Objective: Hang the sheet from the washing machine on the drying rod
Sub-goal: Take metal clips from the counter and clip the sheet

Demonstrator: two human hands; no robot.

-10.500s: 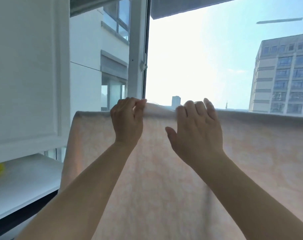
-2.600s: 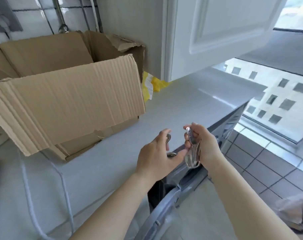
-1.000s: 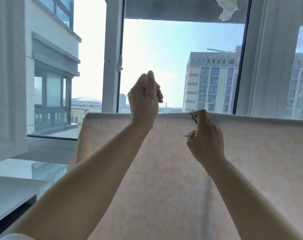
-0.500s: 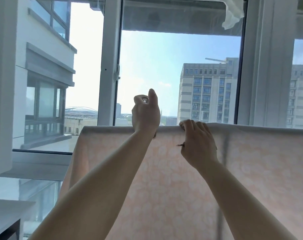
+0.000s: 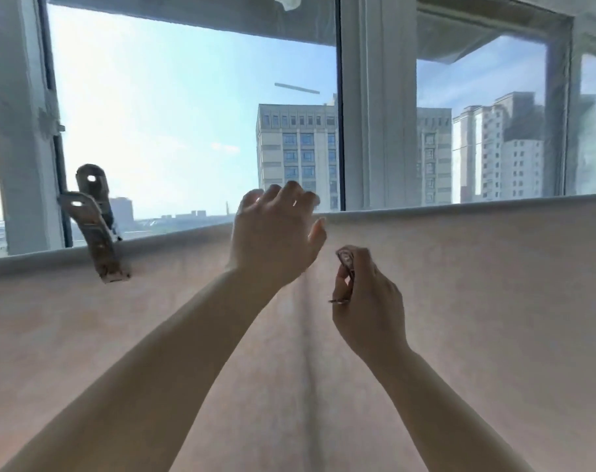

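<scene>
The pale pink patterned sheet [image 5: 477, 301] hangs over the drying rod, whose line runs along the sheet's top fold; the rod itself is hidden under the cloth. A metal clip [image 5: 95, 223] is clamped on the top fold at the left. My left hand [image 5: 276, 240] hovers at the top fold near the middle, fingers spread and relaxed, holding nothing. My right hand [image 5: 364, 301] is a little lower and to the right, in front of the sheet, fingers curled round a second metal clip [image 5: 346, 267].
Behind the sheet stand tall windows with white frames [image 5: 375, 107] and grey frames [image 5: 20, 131] at the left. High-rise buildings [image 5: 296, 155] and sky show through the glass. The sheet fills the whole lower half of the view.
My left hand has let go of its clip, which now sits clamped on the sheet's top fold at the left, and has moved right. My right hand has dropped slightly, still holding its clip.
</scene>
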